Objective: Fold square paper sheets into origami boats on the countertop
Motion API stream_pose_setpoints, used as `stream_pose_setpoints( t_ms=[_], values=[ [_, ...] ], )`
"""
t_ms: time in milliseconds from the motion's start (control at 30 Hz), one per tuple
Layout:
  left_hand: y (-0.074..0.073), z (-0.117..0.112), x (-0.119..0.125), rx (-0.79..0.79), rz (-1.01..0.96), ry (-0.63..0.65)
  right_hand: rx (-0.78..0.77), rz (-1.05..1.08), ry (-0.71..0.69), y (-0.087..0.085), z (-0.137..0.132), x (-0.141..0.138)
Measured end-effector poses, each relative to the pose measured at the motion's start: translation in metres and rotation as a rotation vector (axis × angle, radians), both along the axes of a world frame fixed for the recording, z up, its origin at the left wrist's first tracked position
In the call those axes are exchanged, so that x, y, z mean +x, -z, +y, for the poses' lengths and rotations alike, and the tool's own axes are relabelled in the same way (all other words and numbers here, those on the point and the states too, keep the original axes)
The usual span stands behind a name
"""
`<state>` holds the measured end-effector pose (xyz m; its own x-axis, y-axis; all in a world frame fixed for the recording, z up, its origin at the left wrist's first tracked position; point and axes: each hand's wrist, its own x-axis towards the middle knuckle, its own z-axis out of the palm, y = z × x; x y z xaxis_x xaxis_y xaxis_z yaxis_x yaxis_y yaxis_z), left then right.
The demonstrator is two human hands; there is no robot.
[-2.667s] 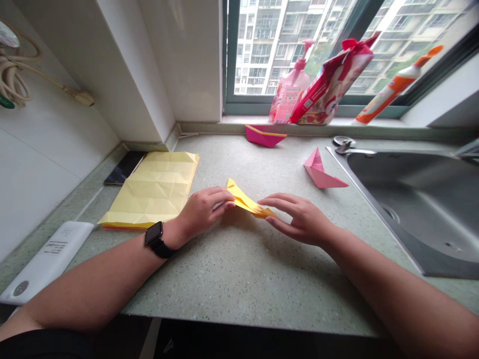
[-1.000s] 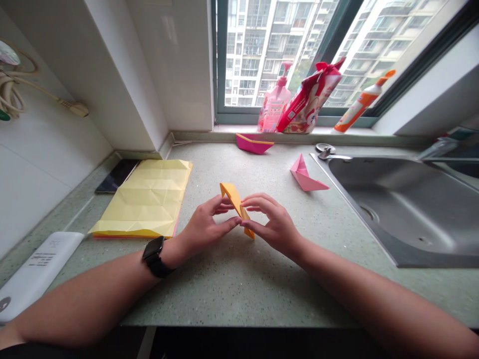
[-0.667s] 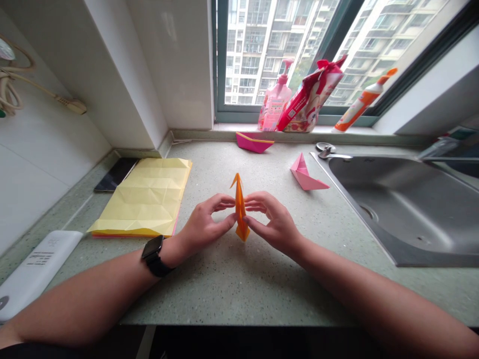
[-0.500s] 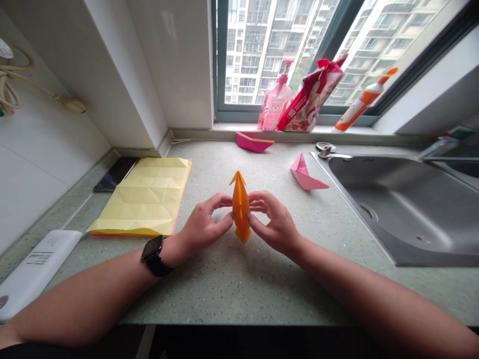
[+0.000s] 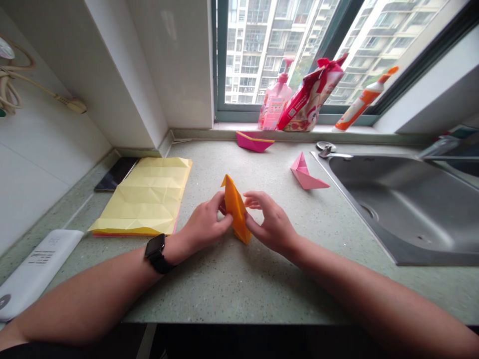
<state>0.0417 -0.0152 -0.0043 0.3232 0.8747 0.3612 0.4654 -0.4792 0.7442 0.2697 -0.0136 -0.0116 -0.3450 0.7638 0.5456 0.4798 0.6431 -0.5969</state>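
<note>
A folded orange paper point(image 5: 235, 209) stands up between my hands above the speckled green countertop point(image 5: 224, 299). It has opened wider, with its point up and to the left. My left hand point(image 5: 204, 222) grips it, with fingers behind the paper and thumb in front. My right hand point(image 5: 269, 217) holds its right edge, with the thumb against the lower part. A black smartwatch point(image 5: 155, 253) sits on my left wrist. To the left lies a creased yellow paper sheet point(image 5: 149, 197). A pink paper boat point(image 5: 305, 174) and a magenta paper boat point(image 5: 254, 142) stand beyond my hands.
A steel sink point(image 5: 404, 209) lies to the right. A dark phone point(image 5: 116, 173) and a white power bank point(image 5: 39, 269) lie to the left. A pink pump bottle point(image 5: 275, 102), a red-and-pink bag point(image 5: 310, 97) and an orange tube point(image 5: 361, 102) stand along the windowsill.
The orange paper has spread from a narrow pointed shape and tilted left. My left hand has moved around it, and my right fingers have shifted slightly right.
</note>
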Motion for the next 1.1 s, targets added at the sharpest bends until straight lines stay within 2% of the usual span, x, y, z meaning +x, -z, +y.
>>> stream_pose_setpoints(
  t_ms=[133, 267, 367, 567, 833, 933, 1100],
  values=[
    [0.0, -0.002, 0.001, 0.016, 0.013, -0.011, -0.019, -0.128, 0.103, -0.002, 0.0, -0.001],
    [0.001, -0.005, 0.002, 0.06, 0.063, -0.012, -0.078, -0.284, 0.131, -0.002, 0.001, -0.002],
    [0.001, -0.004, 0.0, 0.094, 0.069, -0.021, -0.075, -0.323, 0.159, -0.003, 0.002, 0.0],
    [0.0, -0.001, -0.003, 0.143, 0.07, -0.057, -0.047, -0.313, 0.178, -0.003, 0.001, 0.002],
    [-0.01, -0.008, -0.002, 0.091, 0.007, 0.034, -0.109, -0.247, 0.173, -0.006, 0.0, 0.001],
    [-0.01, -0.007, -0.003, 0.063, -0.051, 0.05, -0.145, -0.186, 0.164, -0.008, 0.001, 0.003],
    [0.003, 0.003, -0.005, 0.033, -0.188, -0.099, -0.201, 0.025, 0.099, -0.009, 0.006, 0.007]
  ],
)
